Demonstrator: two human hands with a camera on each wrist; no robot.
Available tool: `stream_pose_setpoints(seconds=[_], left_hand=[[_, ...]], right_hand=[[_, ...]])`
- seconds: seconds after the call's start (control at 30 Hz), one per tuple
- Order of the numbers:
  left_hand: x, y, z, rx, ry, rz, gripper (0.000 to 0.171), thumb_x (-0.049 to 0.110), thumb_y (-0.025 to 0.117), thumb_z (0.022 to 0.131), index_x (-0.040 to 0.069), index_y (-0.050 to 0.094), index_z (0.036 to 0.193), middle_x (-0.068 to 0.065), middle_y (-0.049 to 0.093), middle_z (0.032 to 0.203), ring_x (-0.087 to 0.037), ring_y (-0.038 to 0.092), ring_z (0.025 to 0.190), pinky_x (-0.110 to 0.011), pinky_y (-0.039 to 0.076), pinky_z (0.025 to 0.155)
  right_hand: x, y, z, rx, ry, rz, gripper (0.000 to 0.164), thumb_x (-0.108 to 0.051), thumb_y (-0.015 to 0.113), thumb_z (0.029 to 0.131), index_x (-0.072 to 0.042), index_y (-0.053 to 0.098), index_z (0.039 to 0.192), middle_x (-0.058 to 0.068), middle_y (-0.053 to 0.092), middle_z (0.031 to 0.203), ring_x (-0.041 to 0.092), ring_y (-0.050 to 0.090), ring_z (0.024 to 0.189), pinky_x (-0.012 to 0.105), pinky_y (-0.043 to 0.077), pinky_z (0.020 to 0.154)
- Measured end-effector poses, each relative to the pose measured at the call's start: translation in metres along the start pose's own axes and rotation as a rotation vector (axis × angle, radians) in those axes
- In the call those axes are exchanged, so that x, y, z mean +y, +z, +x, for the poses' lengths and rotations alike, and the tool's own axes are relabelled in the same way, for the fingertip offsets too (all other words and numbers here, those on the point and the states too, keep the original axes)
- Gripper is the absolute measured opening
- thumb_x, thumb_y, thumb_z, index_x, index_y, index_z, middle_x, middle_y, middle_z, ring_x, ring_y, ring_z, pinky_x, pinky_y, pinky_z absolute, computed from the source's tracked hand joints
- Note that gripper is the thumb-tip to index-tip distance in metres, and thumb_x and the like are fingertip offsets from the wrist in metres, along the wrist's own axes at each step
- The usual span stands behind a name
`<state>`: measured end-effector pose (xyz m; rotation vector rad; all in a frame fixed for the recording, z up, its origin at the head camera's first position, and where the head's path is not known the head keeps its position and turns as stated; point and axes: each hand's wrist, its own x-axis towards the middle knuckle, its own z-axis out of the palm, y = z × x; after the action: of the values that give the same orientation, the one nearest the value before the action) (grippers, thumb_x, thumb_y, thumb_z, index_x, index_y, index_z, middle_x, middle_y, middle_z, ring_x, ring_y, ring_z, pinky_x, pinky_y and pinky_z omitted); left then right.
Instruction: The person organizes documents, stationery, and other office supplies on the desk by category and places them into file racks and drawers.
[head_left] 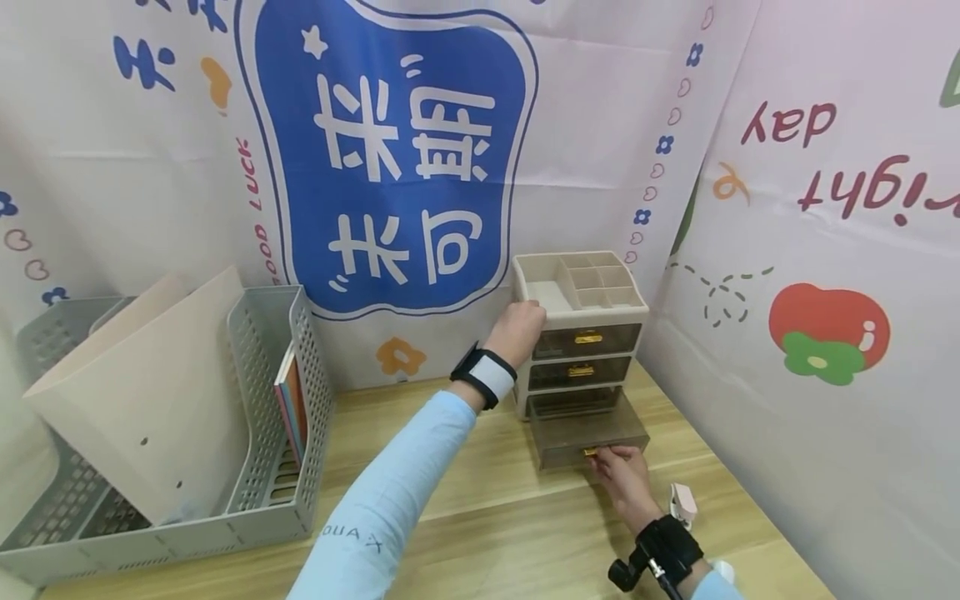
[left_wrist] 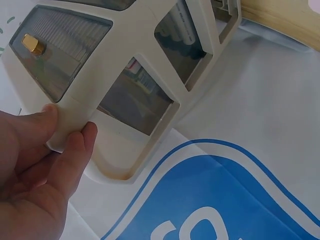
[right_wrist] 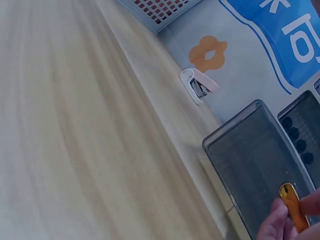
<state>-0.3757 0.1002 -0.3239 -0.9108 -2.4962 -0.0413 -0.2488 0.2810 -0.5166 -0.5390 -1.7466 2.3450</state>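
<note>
A cream desktop drawer organizer stands against the backdrop, with smoky see-through drawers and gold handles. My left hand grips its upper left side, the thumb at the front and the fingers round the side frame in the left wrist view. The bottom drawer sticks out toward me, while the two above sit closed. With thumb and fingers, my right hand pinches the bottom drawer's gold handle. Dark round items show through the drawer above it in the right wrist view.
At the left stands a grey perforated file holder with white folders and thin books. A small pink-and-white object lies beside my right wrist. Near the backdrop sits a pink-and-white stapler. A printed wall cloth rises at the right.
</note>
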Motion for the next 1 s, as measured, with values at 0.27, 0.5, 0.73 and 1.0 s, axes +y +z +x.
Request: stream_pose_setpoints(seconds=[0.27,0.5,0.73,1.0], left_hand=[[-0.002,0.002,-0.001,-0.015,-0.010,-0.029,0.019,-0.003,0.059,0.096,0.003,0.075,0.105,-0.011,0.074,0.099,-0.020,0.072,0.089,-0.029,0.060,0.077],[-0.007,0.006,-0.002,-0.005,0.020,-0.068,0.019,-0.005,0.057,0.096,0.000,0.072,0.107,-0.012,0.072,0.104,-0.024,0.071,0.093,-0.032,0.059,0.083],[-0.015,0.014,-0.024,-0.017,-0.045,-0.330,0.046,0.008,0.062,0.097,-0.002,0.049,0.140,-0.019,0.048,0.149,-0.034,0.056,0.127,-0.039,0.044,0.112],[0.012,0.053,-0.106,0.091,-0.297,-0.807,0.053,0.014,0.065,0.095,-0.004,0.046,0.142,-0.024,0.054,0.140,-0.036,0.056,0.127,-0.046,0.048,0.107]], right_hand=[[-0.017,-0.009,-0.019,-0.068,0.094,-0.076,0.038,0.007,0.048,0.096,0.005,0.023,0.124,0.020,0.040,0.116,0.008,0.062,0.084,0.017,0.054,0.077],[-0.057,-0.034,-0.038,-0.151,-0.014,-0.409,0.020,0.003,0.053,0.095,0.006,0.042,0.111,0.005,0.054,0.092,0.013,0.060,0.080,0.021,0.052,0.070],[-0.088,-0.073,-0.034,-0.162,-0.229,-0.886,0.025,-0.004,0.060,0.092,0.009,0.051,0.112,0.015,0.064,0.096,0.016,0.062,0.082,0.025,0.050,0.070],[-0.077,-0.118,-0.012,-0.220,-0.041,-1.097,0.042,-0.013,0.062,0.094,0.016,0.049,0.121,0.027,0.064,0.104,0.023,0.063,0.088,0.031,0.051,0.071]])
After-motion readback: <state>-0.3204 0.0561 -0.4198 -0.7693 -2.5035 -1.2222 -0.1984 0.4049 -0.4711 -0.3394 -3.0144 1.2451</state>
